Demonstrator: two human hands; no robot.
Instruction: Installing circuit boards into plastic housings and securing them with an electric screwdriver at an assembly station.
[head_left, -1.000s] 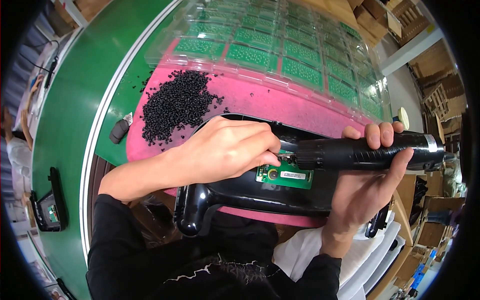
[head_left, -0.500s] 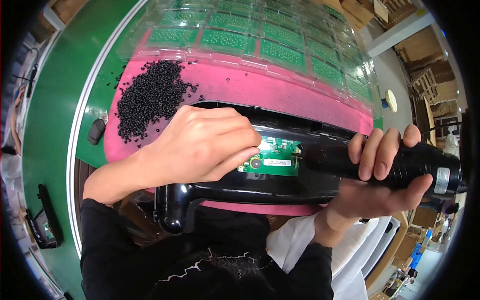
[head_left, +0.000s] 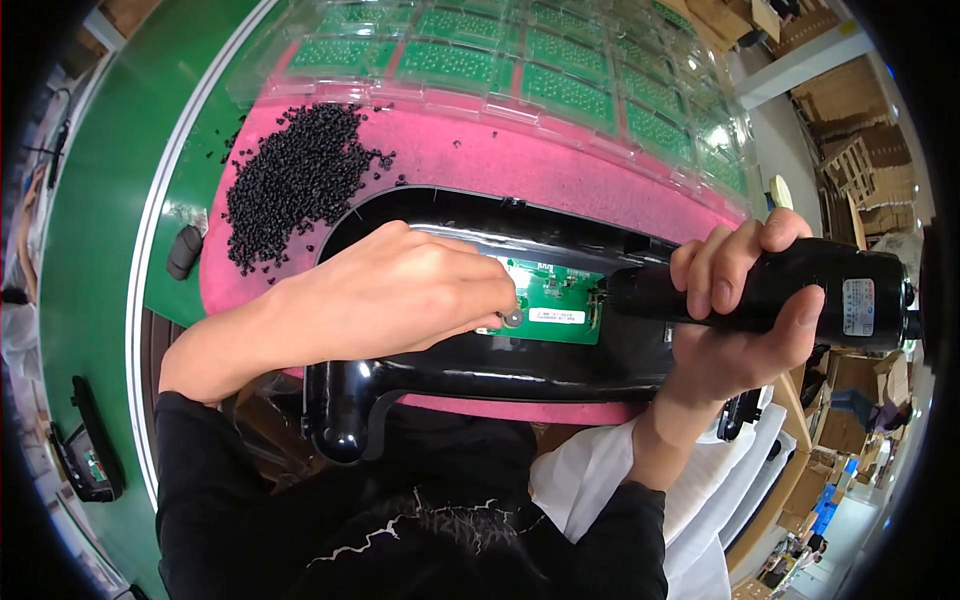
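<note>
A green circuit board (head_left: 556,312) with a white label and a small round part lies in a long black plastic housing (head_left: 520,378). Over the board's left end is my left hand (head_left: 425,290), its fingers curled and pressed together; whatever they pinch is hidden. My right hand (head_left: 745,310) is wrapped round a black electric screwdriver (head_left: 835,290), which lies nearly level above the housing. Its narrow front end points left and meets the board's right edge, near a small connector; whether the tip sits on a screw is too small to tell.
A heap of small black screws or pegs (head_left: 295,180) lies on the pink mat (head_left: 470,150). Clear plastic trays of green boards (head_left: 455,65) stand behind. A small dark grey object (head_left: 185,252) is on the green table (head_left: 100,280), and another black housing (head_left: 88,450) is far left.
My right hand has brought the screwdriver a little left and up in the picture. The left hand stays over the board's left end with its fingers slightly lower.
</note>
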